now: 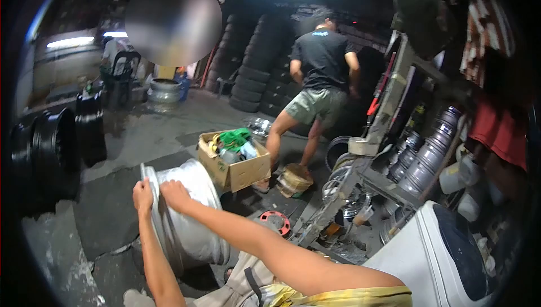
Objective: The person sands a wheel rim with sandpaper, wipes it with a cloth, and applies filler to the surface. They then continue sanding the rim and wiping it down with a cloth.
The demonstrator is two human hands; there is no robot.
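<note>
A large silver wheel rim (186, 217) stands on edge on the concrete floor in front of me. My left hand (143, 195) grips its upper left edge. My right hand (176, 194) rests right beside it on the top of the rim, fingers curled over the metal. Both forearms reach out from the lower middle of the view. My knees and a shoe show below the rim.
A cardboard box (239, 174) with rags and bottles sits behind the rim. Another person (318, 81) stands by stacked tyres (253, 76). Black rims (51, 160) line the left. A metal rack (389, 155) with pipes fills the right, a white appliance (434, 262) below it.
</note>
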